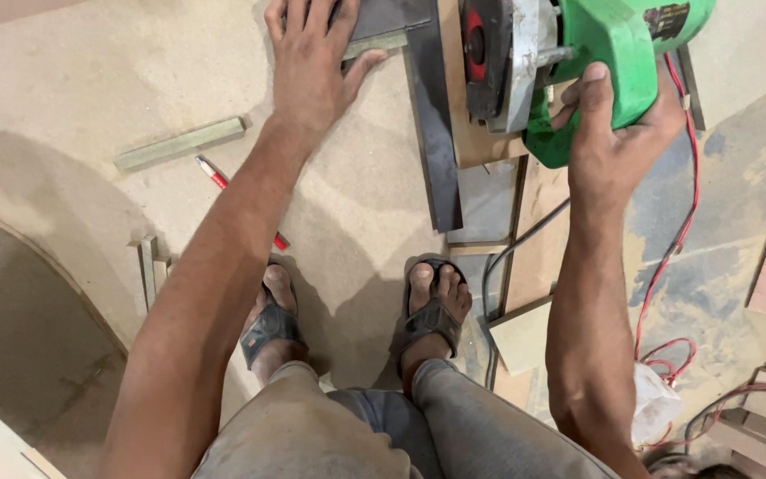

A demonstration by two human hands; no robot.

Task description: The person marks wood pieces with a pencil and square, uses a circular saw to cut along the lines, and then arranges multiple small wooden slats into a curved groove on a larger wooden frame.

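My right hand (618, 133) grips the heavy green saw (613, 44) by its handle; my left hand (312, 66) presses flat on the stiff strip (379, 43).

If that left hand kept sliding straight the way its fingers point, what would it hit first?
The left hand points toward the top of the picture, flat on a dark metal square. Its fingertips reach the frame's edge, so nothing further shows.

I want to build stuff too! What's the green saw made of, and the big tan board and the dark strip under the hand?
The green saw looks like glossy moulded plastic, with dull grey metal around its blade guard. The tan board seems to be pressed wood, matte, with no grain and dusty. The dark strip under the left hand has a smooth grey face, maybe laminate or metal; hard to tell. The right hand grips the saw.
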